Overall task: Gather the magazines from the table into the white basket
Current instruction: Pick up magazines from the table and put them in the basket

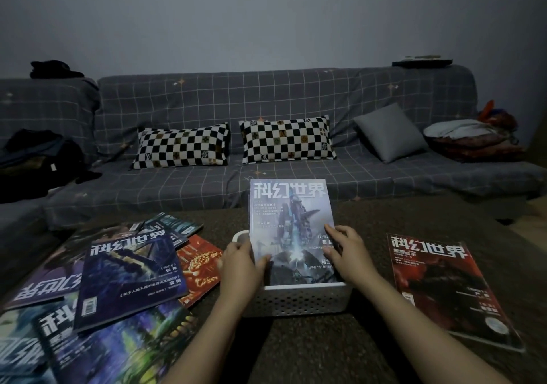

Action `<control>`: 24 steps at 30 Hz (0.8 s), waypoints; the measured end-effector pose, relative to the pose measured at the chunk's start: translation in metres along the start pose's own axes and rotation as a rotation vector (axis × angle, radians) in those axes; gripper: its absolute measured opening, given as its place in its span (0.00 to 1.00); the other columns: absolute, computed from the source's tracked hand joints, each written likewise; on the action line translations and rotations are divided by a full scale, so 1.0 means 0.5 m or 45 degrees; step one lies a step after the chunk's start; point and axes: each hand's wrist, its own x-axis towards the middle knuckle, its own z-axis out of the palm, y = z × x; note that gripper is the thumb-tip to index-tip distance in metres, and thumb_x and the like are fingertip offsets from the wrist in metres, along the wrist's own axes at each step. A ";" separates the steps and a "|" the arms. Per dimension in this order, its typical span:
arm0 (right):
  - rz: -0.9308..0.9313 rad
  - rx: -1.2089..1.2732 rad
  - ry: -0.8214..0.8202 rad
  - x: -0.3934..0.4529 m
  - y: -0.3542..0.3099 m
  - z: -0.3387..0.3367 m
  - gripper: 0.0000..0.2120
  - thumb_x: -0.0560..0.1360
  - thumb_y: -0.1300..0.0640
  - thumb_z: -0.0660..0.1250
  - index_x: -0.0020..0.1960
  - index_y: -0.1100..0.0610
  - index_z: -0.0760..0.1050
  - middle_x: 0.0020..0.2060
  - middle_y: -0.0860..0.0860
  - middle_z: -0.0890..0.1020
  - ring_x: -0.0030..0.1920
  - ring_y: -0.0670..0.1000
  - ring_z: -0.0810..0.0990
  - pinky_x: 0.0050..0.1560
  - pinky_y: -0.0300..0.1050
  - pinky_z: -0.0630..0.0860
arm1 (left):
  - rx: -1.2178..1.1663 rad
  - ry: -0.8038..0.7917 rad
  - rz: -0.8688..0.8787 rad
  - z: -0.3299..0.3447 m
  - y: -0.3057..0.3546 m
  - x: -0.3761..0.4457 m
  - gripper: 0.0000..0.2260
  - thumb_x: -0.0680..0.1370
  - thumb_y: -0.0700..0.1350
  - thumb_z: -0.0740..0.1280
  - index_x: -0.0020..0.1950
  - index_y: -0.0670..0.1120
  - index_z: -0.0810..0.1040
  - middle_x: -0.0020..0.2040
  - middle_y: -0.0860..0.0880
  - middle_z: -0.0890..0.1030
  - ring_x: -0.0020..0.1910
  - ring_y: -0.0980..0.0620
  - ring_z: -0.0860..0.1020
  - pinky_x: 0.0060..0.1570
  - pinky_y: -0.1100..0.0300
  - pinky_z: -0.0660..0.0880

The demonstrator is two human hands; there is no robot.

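Gripping pale magazine [291,223] edges, both hands, upright in white basket [299,299]

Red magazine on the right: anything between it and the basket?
Nothing visible. The red magazine lies alone on the table right of the white basket, with bare tabletop between them. Only the right hand is near that path, holding the upright magazine in the basket with the left hand.

1. I am in a home living room, dimly lit.
2. A long sofa [266,135] under a grey checked cover faces me, with two checkered pillows [182,145] and a grey cushion [390,132].
3. Clothes [35,158] lie heaped on it.
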 end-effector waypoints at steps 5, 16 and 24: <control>-0.088 0.024 0.144 -0.061 -0.003 -0.035 0.23 0.75 0.56 0.66 0.69 0.52 0.69 0.65 0.50 0.71 0.65 0.50 0.65 0.61 0.36 0.59 | -0.356 0.098 0.121 0.024 0.077 -0.059 0.21 0.76 0.50 0.67 0.68 0.49 0.72 0.62 0.49 0.70 0.63 0.46 0.70 0.65 0.49 0.68; 0.194 -0.143 0.349 -0.180 0.151 -0.174 0.16 0.75 0.54 0.65 0.63 0.52 0.75 0.60 0.51 0.77 0.62 0.51 0.70 0.62 0.43 0.64 | -0.587 -0.207 0.382 0.156 0.304 -0.160 0.11 0.77 0.43 0.65 0.59 0.45 0.78 0.56 0.48 0.79 0.57 0.53 0.76 0.56 0.68 0.67; 0.677 -0.375 0.403 -0.235 0.312 -0.229 0.18 0.74 0.49 0.66 0.63 0.51 0.75 0.62 0.51 0.77 0.61 0.56 0.72 0.62 0.47 0.68 | -0.615 -0.609 0.207 0.317 0.390 -0.191 0.11 0.77 0.38 0.61 0.55 0.43 0.81 0.52 0.45 0.83 0.49 0.52 0.80 0.41 0.73 0.70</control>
